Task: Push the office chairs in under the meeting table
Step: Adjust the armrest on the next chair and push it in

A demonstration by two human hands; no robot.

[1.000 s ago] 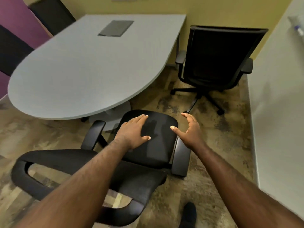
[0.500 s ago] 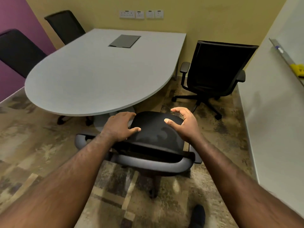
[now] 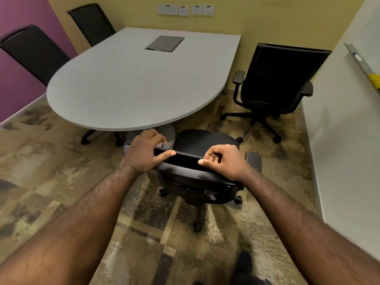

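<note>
A black office chair point(image 3: 203, 140) stands just in front of me, its seat near the rounded end of the grey meeting table point(image 3: 131, 87). My left hand point(image 3: 145, 151) grips the left part of the backrest's top edge. My right hand point(image 3: 224, 161) holds the right part of the same edge, fingers curled over it. The chair faces the table, and its seat lies outside the table's rim. A second black chair point(image 3: 275, 79) stands apart from the table at the right, turned away. Two more chairs, one point(image 3: 35, 52) at far left and one point(image 3: 92, 21) behind it, sit along the table's left side.
A white wall point(image 3: 345, 140) with a marker tray point(image 3: 362, 64) runs close along the right. The table's round base point(image 3: 168, 130) sits under its near end. Wall sockets point(image 3: 185, 9) are on the yellow back wall. My shoe point(image 3: 244, 264) shows at the bottom on patterned carpet.
The chair has swung round from sideways to facing the table. Both hands have moved from hovering over the seat to gripping the backrest's top edge.
</note>
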